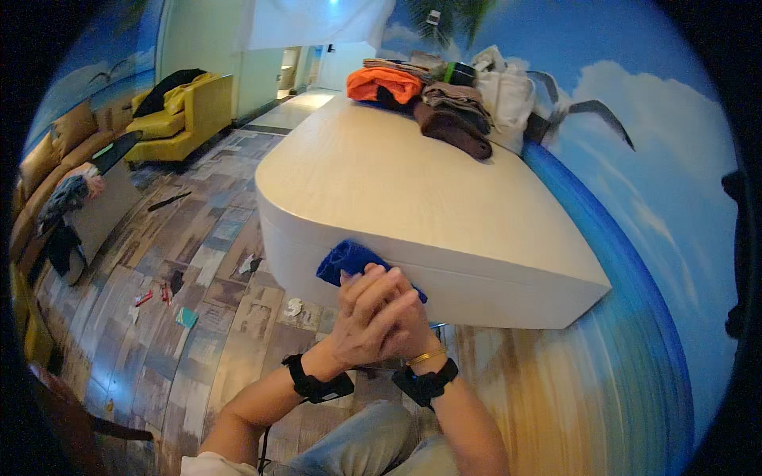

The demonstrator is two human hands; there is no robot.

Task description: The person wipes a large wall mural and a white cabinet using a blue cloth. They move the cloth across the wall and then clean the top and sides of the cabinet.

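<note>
A folded or rolled dark blue cloth [344, 260] is held in front of the near side of a white bed-like platform or table [393, 172]. My left hand [356, 321] and my right hand [409, 321] are pressed together around it, with their fingers overlapping. One end of the cloth sticks out to the upper left, and a small corner shows right of my knuckles. The middle of the cloth is hidden behind my fingers. Both wrists wear black straps, and a gold bangle [427, 356] circles the right one.
Folded clothes [455, 104], an orange cloth bundle [383, 84], a dark brown garment [455, 132] and a pale bag [506, 98] lie at the platform's far end. A yellow armchair [205, 119] stands far left. Scraps and packets [186, 317] litter the wood-patterned floor.
</note>
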